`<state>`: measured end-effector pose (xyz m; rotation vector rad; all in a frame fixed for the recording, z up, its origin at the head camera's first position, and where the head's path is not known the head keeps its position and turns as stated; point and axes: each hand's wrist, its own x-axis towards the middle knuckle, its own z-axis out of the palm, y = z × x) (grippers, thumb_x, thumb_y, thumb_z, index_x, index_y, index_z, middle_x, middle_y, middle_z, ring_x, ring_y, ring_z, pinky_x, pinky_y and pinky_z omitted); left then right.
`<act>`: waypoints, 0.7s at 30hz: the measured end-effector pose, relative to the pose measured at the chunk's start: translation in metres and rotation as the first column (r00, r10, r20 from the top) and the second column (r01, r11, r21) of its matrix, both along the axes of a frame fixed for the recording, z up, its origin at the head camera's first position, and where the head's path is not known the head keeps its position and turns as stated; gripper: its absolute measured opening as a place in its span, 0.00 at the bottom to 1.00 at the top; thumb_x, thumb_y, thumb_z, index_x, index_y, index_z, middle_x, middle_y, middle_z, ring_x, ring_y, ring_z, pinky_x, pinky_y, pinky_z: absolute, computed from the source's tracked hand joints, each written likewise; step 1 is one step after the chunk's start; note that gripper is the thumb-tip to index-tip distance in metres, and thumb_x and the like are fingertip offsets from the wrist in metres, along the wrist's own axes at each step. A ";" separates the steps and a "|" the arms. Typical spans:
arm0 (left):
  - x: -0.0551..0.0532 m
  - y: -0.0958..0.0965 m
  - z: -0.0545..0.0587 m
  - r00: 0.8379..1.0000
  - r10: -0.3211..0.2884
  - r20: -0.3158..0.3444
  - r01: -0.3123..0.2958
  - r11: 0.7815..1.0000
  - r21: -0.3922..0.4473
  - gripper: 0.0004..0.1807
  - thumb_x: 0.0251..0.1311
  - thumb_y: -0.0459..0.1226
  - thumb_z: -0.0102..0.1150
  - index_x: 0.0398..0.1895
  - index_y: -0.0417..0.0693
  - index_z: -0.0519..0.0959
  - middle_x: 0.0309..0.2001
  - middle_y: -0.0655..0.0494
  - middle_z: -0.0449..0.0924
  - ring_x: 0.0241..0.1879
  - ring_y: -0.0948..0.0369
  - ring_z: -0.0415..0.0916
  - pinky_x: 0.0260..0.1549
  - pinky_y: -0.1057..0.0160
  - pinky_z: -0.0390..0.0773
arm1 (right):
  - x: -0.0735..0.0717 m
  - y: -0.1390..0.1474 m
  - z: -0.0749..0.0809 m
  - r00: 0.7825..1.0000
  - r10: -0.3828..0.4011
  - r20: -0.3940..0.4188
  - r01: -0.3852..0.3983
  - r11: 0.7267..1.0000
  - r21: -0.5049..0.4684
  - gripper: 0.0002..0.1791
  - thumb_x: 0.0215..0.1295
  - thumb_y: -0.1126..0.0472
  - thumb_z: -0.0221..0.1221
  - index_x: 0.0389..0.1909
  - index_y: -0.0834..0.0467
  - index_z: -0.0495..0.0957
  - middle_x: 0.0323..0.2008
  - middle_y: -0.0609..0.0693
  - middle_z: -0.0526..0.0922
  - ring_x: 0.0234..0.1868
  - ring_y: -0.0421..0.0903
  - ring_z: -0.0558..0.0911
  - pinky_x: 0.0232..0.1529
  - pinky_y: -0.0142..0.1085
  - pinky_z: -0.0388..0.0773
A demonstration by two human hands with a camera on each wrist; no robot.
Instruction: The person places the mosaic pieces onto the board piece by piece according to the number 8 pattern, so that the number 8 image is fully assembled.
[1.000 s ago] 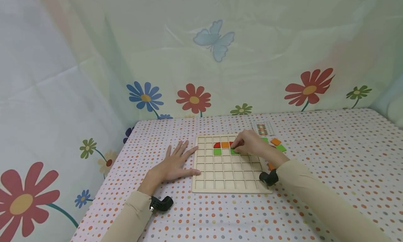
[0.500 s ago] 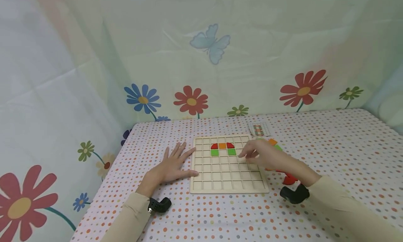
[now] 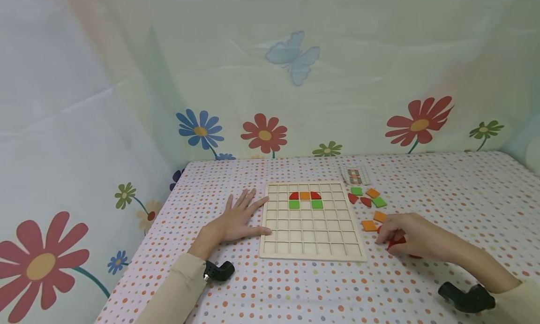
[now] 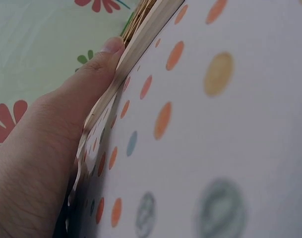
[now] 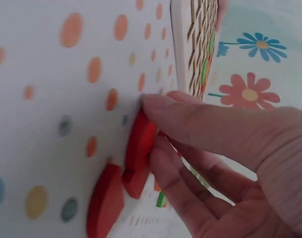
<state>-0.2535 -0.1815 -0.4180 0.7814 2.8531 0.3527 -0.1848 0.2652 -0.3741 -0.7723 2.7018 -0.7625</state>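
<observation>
A pale wooden grid board [image 3: 312, 225] lies on the table. In its upper cells sit an orange square tile [image 3: 304, 196] between two red quarter-round tiles [image 3: 294, 196], with two green square tiles [image 3: 294, 204] below. My left hand [image 3: 236, 222] lies with fingers spread, touching the board's left edge; its thumb [image 4: 98, 67] rests on the rim. To the right of the board, my right hand [image 3: 415, 235] pinches a red curved tile [image 5: 141, 134] between thumb and fingers, low at the cloth. Another red tile [image 5: 105, 203] lies beside it.
Loose orange tiles [image 3: 369, 226], green tiles [image 3: 379, 201] and red tiles [image 3: 365, 201] lie right of the board. Behind them is a small printed pattern card [image 3: 355, 175]. A dotted cloth [image 3: 295, 291] covers the table; a flowered curtain [image 3: 358, 80] hangs behind.
My right hand has left the green tile on the board and moved right and nearer to me, down to the loose red tiles. The left hand has stayed at the board's left edge.
</observation>
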 end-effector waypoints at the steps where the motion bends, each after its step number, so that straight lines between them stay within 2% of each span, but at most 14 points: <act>1: 0.000 0.001 0.000 1.000 0.000 0.000 0.000 1.000 -0.002 0.54 0.62 0.76 0.49 0.86 0.69 0.46 0.86 0.50 0.34 0.84 0.48 0.25 0.76 0.33 0.28 | 0.000 0.002 -0.003 1.000 -0.020 -0.014 0.020 1.000 0.003 0.12 0.54 0.73 0.76 0.34 0.53 0.88 0.35 0.41 0.81 0.32 0.32 0.76 0.33 0.31 0.81; 5: 0.001 0.002 0.002 1.000 0.001 -0.006 -0.001 1.000 0.001 0.53 0.64 0.73 0.52 0.86 0.67 0.48 0.86 0.48 0.35 0.84 0.47 0.26 0.76 0.32 0.29 | 0.001 0.004 -0.009 0.994 -0.094 -0.053 0.095 0.995 0.016 0.13 0.51 0.73 0.77 0.32 0.54 0.88 0.36 0.43 0.83 0.33 0.35 0.80 0.35 0.33 0.83; 10: 0.001 0.002 0.001 1.000 0.009 -0.010 -0.009 1.000 -0.019 0.52 0.64 0.72 0.52 0.86 0.67 0.48 0.86 0.49 0.35 0.84 0.47 0.26 0.76 0.32 0.30 | 0.004 -0.001 -0.009 0.985 -0.167 -0.034 0.168 0.985 0.031 0.11 0.51 0.73 0.77 0.33 0.58 0.88 0.36 0.46 0.84 0.35 0.42 0.84 0.36 0.36 0.85; 13: 0.001 0.002 0.001 1.000 0.010 -0.014 -0.010 1.000 -0.020 0.53 0.64 0.73 0.51 0.86 0.67 0.48 0.86 0.49 0.35 0.84 0.47 0.26 0.76 0.32 0.30 | 0.006 -0.005 -0.009 0.976 -0.215 -0.033 0.217 0.974 0.069 0.10 0.51 0.72 0.77 0.34 0.60 0.88 0.34 0.46 0.84 0.33 0.42 0.82 0.33 0.35 0.83; 17: 0.000 0.002 0.002 1.000 0.003 -0.014 -0.003 1.000 -0.015 0.53 0.63 0.75 0.50 0.86 0.67 0.48 0.86 0.48 0.35 0.84 0.47 0.26 0.76 0.32 0.30 | 0.007 -0.009 -0.009 0.969 -0.243 -0.053 0.248 0.962 0.114 0.11 0.51 0.73 0.77 0.34 0.62 0.87 0.31 0.45 0.85 0.30 0.42 0.80 0.30 0.34 0.80; 21: -0.001 0.002 0.001 1.000 0.004 -0.013 -0.004 1.000 -0.016 0.53 0.63 0.74 0.50 0.86 0.68 0.48 0.86 0.49 0.35 0.84 0.47 0.26 0.76 0.32 0.30 | 0.007 -0.009 -0.007 0.970 -0.239 -0.040 0.242 0.962 0.126 0.11 0.51 0.75 0.76 0.34 0.64 0.87 0.31 0.47 0.86 0.30 0.43 0.82 0.31 0.38 0.83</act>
